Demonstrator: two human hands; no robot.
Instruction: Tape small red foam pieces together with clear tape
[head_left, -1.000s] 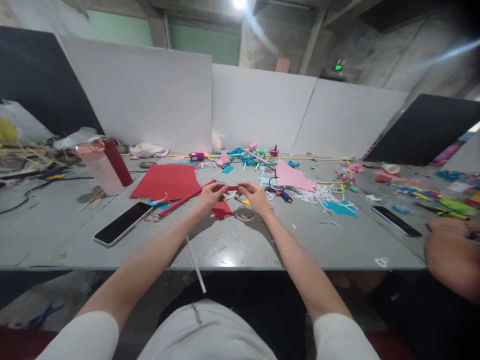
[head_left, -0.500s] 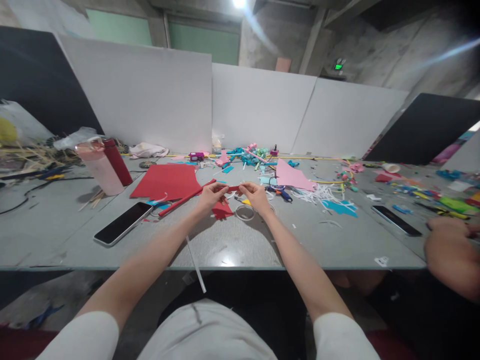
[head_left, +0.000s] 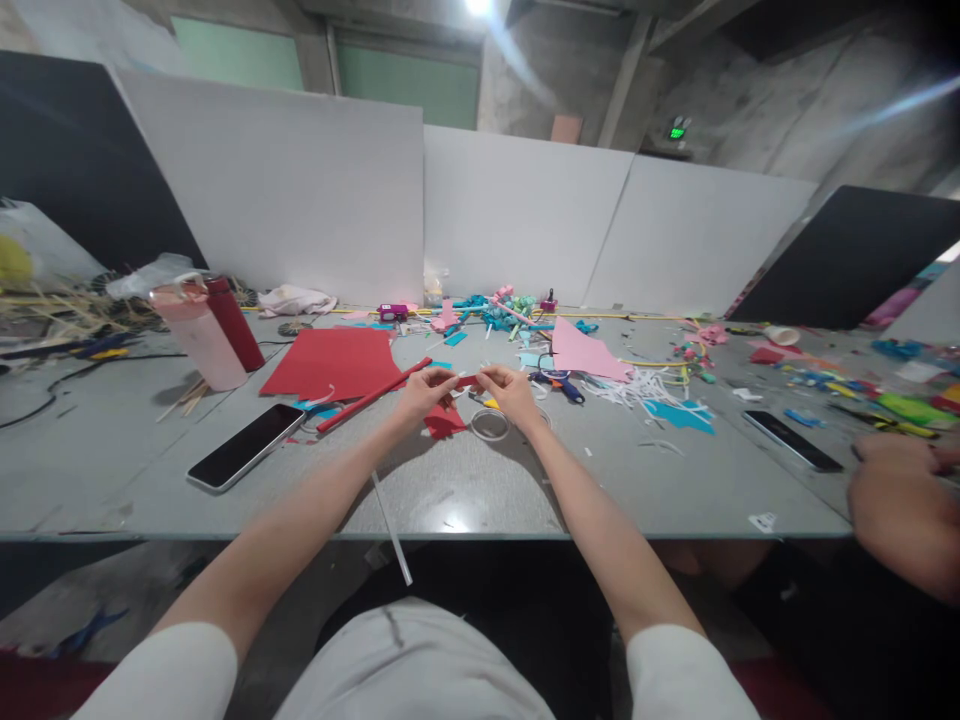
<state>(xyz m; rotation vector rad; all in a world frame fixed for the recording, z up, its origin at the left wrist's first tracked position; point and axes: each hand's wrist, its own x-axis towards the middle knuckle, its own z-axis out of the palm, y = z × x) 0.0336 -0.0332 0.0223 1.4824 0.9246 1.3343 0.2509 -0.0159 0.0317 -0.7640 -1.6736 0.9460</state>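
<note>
A small strip of red paper (head_left: 468,381) is stretched between my two hands, just above the table. My left hand (head_left: 427,392) pinches its left end, and my right hand (head_left: 511,390) pinches its right end. Below the left fingers lies a scrap of red paper (head_left: 445,422). A roll of clear tape (head_left: 490,425) rests on the table beneath the right hand. To the left, a long red stick (head_left: 367,399) lies slantwise by a large red sheet (head_left: 330,362). Close to my right hand is a dark blue glue gun (head_left: 568,388), partly hidden.
A pink bottle (head_left: 202,335) and a red bottle (head_left: 234,325) stand at left, behind a phone (head_left: 246,447). Pink paper (head_left: 589,352) and white paper shreds (head_left: 649,390) lie at right. A co-worker's arm (head_left: 904,500) and another phone (head_left: 792,441) are farther right. White panels (head_left: 525,215) close off the back.
My hands have barely moved. The fingertips have shifted slightly closer together, and less of the red paper strip shows between them.
</note>
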